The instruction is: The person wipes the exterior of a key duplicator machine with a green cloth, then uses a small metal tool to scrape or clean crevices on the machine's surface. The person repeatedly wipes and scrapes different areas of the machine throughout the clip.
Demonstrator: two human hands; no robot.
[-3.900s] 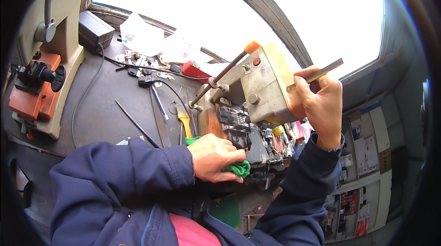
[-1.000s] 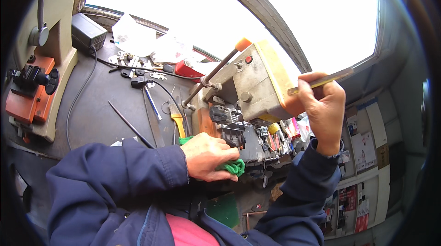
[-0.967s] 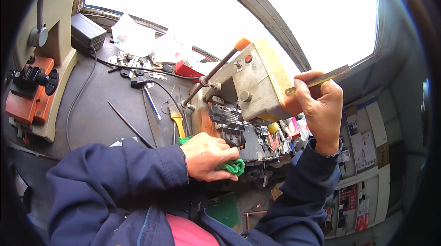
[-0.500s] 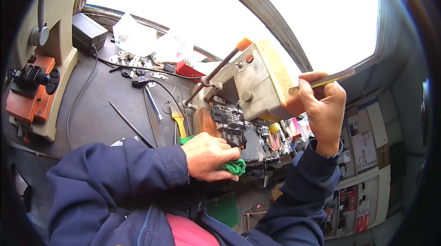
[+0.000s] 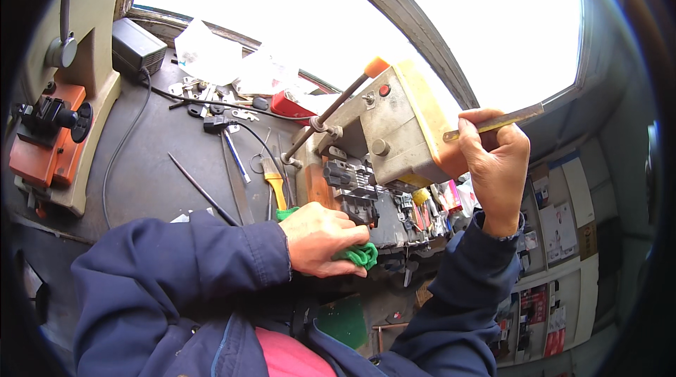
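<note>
My left hand (image 5: 325,239) is closed round a bunched green cloth (image 5: 362,256) at the front of a key-cutting machine (image 5: 401,130). Just beyond its knuckles sit the machine's grey metal clamps (image 5: 355,183). Raised at the machine's right side, my right hand (image 5: 495,158) pinches a thin, flat metal strip (image 5: 503,122) with a yellowish face between thumb and fingers. The strip lies slantwise in front of the bright window, its lower end close to the machine's orange-yellow top. What kind of tool it is, I cannot tell.
A second machine with an orange base (image 5: 49,137) stands at the left. On the grey bench (image 5: 151,172) lie several keys (image 5: 201,95), a yellow-handled brush (image 5: 274,183), a pointed rod (image 5: 201,187) and black cables. A black adapter box (image 5: 137,46) sits by the window. Shelves (image 5: 556,236) hang at the right.
</note>
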